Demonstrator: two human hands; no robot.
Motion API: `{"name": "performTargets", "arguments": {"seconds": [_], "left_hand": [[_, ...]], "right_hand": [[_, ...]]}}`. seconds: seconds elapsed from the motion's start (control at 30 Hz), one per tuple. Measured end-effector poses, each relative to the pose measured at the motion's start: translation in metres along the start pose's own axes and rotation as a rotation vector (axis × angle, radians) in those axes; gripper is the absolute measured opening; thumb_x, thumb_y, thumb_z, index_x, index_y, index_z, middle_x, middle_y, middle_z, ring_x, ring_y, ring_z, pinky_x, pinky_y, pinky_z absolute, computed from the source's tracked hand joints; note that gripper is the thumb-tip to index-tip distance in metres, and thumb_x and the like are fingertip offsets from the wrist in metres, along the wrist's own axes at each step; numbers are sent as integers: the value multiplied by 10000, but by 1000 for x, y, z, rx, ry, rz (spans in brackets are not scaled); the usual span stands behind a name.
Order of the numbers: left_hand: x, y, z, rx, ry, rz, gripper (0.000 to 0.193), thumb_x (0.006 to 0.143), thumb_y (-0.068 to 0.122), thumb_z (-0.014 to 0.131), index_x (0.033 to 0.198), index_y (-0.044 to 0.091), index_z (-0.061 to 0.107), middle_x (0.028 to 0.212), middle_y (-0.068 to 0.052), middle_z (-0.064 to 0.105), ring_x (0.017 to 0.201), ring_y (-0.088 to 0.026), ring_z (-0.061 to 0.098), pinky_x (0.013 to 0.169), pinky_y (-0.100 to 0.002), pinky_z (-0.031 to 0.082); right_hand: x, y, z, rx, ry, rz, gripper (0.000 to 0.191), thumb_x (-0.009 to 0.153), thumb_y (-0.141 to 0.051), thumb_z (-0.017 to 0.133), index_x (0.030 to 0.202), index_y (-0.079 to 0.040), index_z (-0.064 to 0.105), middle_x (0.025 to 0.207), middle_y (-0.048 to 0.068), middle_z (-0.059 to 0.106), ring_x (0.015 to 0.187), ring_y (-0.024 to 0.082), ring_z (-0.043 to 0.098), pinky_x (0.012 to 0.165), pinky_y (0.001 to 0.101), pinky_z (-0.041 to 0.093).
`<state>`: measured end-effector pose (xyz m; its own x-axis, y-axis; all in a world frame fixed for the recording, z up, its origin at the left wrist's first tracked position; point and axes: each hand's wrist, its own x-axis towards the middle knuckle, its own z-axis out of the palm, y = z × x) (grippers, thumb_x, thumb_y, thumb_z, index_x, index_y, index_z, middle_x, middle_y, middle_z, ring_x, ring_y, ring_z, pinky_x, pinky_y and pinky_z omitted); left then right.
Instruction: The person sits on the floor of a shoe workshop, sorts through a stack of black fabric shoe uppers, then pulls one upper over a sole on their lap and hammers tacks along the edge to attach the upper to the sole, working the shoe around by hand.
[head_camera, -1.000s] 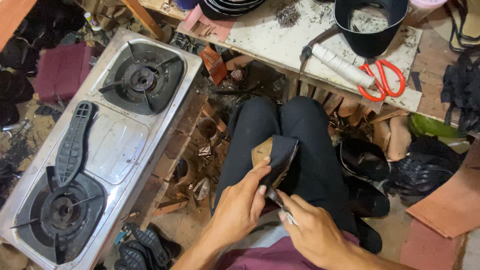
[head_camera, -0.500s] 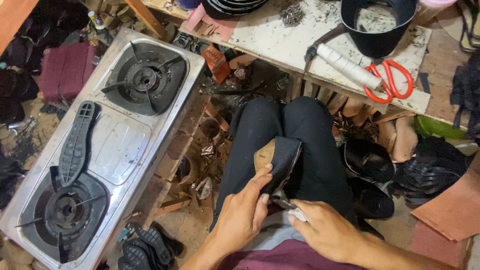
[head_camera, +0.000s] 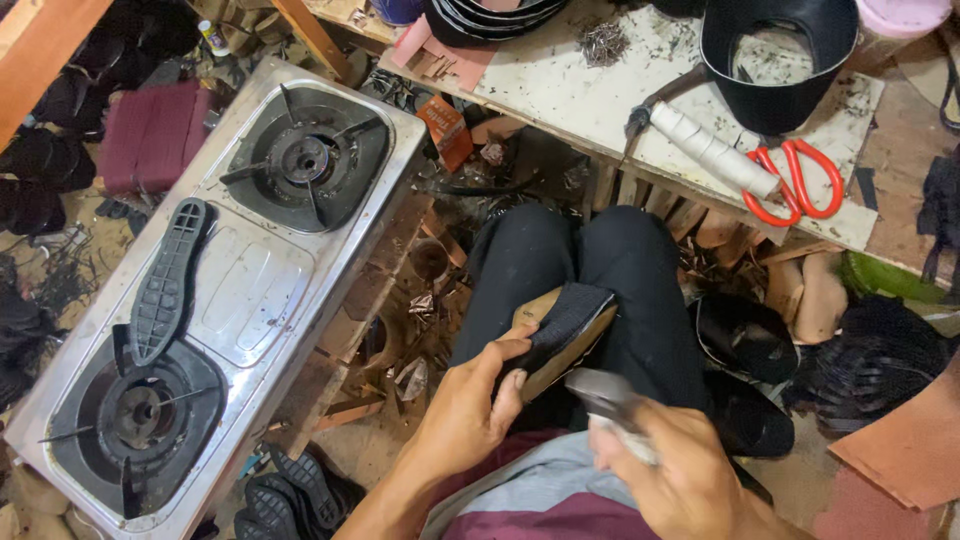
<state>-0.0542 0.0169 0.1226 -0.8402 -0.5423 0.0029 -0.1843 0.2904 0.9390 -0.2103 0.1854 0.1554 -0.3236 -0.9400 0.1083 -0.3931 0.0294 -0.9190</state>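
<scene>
Messy shoe workshop floor. Left hand (head_camera: 470, 420) fingers clamp shoe sole piece (head_camera: 562, 335) on lap, thumb on dark top. Right hand (head_camera: 680, 480) grips blurry metal tool (head_camera: 600, 392). Sole looks light, bendy; best held by edges. Two-burner stove (head_camera: 250, 290) beside, black sole (head_camera: 165, 280) on it.

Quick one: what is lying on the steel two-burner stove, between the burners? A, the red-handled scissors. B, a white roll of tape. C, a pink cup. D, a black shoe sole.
D: a black shoe sole lies tread-up on the stove beside its lower burner, while the red-handled scissors rest on the white workbench.
</scene>
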Motion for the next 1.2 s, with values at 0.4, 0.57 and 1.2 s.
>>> {"name": "performTargets", "arguments": {"seconds": [0.4,0.57,1.2], "left_hand": [[6,-15,-14,-85,-20,-23,309,1065,180,441,1275,-3,575,1379,-167,666,1024,-302,756,687,-329,612],[20,-8,-51,38,-117,230,280,1091,164,509,1271,-22,616,1268,-206,736,1100,-324,741,869,-382,587],[206,-65,81,-1053,-313,-471,579,1101,502,308,1002,15,605,887,-217,728,831,-356,738,759,-441,605]], "right_hand": [[-2,47,33,239,133,-253,212,1007,-130,594,1129,37,636,713,124,703,563,233,707,527,313,597],[10,37,17,-298,-432,240,277,937,-303,720,1035,-44,725,792,158,746,713,327,741,639,402,564],[175,113,-148,-937,259,77,408,995,-223,646,1374,-72,639,1232,173,668,1141,348,632,969,447,482]]}}
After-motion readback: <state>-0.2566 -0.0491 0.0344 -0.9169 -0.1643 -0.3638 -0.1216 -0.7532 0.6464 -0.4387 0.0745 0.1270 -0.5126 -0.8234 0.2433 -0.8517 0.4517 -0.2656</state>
